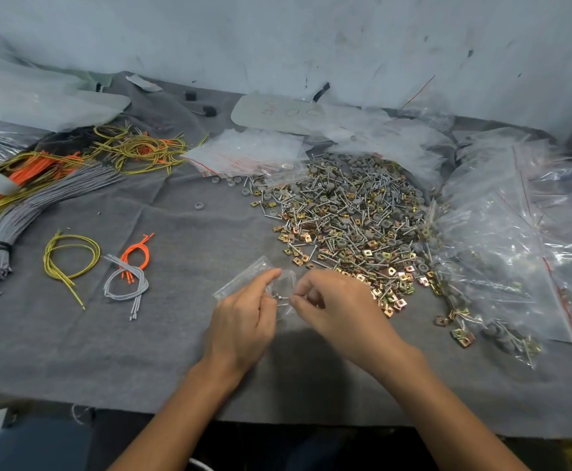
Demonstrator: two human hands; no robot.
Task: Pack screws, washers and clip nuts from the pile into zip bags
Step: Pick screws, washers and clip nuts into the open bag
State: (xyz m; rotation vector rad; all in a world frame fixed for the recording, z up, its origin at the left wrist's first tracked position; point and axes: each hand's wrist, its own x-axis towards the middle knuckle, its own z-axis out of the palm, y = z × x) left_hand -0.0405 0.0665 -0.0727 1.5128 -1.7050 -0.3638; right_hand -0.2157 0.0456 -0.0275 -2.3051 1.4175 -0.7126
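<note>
Head view: the left hand's (244, 321) thumb and forefinger are closed in a pinch on a small clear zip bag (244, 277), with the other fingers curled beneath it. The bag is held just above the grey cloth-covered surface (142, 351), near the middle of its front edge. The right hand (335, 307) is just beside it, fingers curled tightly and fingertips pinching a few small screws (283, 297) at the bag's side. How far these sit inside the bag cannot be told.

Just right of the hands and reaching toward the back edge lies the pile (349, 226) of silver screws, grey washers and brass-coloured clip nuts. One loose washer (199, 206) lies apart, left of the pile. Filled zip bags (502, 253) are heaped along the right edge. A stack of empty zip bags (247, 153) lies behind the pile. Toward the left edge are a tied grey wire bundle (40, 205), a yellow-green wire loop (70, 256) and short orange wires (138, 253).
</note>
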